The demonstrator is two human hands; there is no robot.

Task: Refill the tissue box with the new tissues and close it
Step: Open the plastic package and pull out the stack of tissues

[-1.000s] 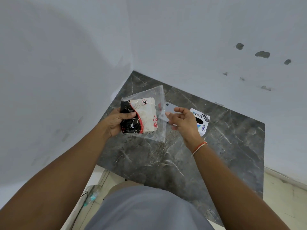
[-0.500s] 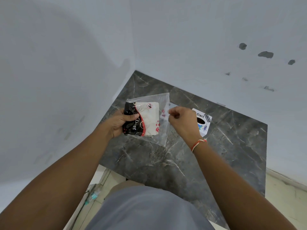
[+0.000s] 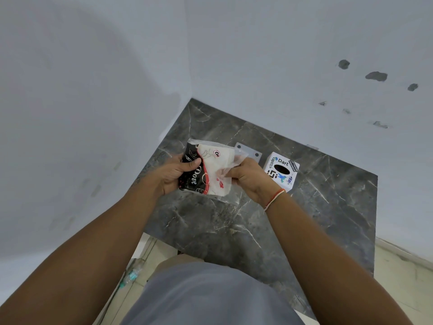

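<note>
One tissue pack (image 3: 212,171) in clear wrap is counted above the bench's (image 3: 293,219) left edge, held in two hands: left (image 3: 173,173), right (image 3: 248,178). One tissue box (image 3: 281,171) and one grey plate (image 3: 249,151) are counted near the far edge.

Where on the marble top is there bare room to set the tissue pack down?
The marble top is bare between the hands and its near edge, and right of the tissue box. The far strip is crowded: the tissue pack, a white plate and the box.
</note>
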